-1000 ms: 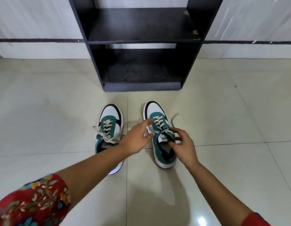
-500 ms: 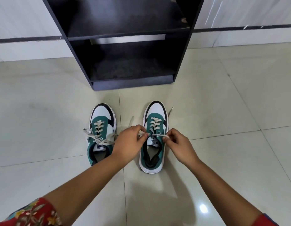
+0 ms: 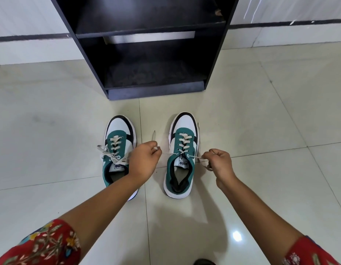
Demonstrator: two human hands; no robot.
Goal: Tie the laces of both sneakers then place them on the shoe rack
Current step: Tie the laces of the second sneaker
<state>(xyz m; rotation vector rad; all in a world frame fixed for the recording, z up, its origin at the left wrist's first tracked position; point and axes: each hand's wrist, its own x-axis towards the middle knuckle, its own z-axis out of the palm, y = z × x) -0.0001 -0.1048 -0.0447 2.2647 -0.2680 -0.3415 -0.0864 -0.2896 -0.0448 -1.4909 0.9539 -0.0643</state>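
Note:
Two green, white and black sneakers stand side by side on the tiled floor, toes toward the rack. The left sneaker (image 3: pixel 118 148) has loose laces trailing off its left side. Either side of the right sneaker (image 3: pixel 182 155) are my hands. My left hand (image 3: pixel 143 162) is closed on the left lace end, pulled out to the left. My right hand (image 3: pixel 218 162) is closed on the right lace end, pulled out to the right. Both lace ends run taut from the top eyelets. A black shoe rack (image 3: pixel 152 90) stands just beyond the sneakers, with nothing on its shelves.
Pale glossy floor tiles (image 3: pixel 51 131) spread on both sides of the sneakers. A white wall with a dark stripe (image 3: pixel 22 38) runs behind the rack. A small dark object (image 3: pixel 204 262) shows at the bottom edge.
My hands were close together over the right sneaker's tongue; now they have moved apart sideways, drawing the two lace ends tight. The view has also moved closer to the rack.

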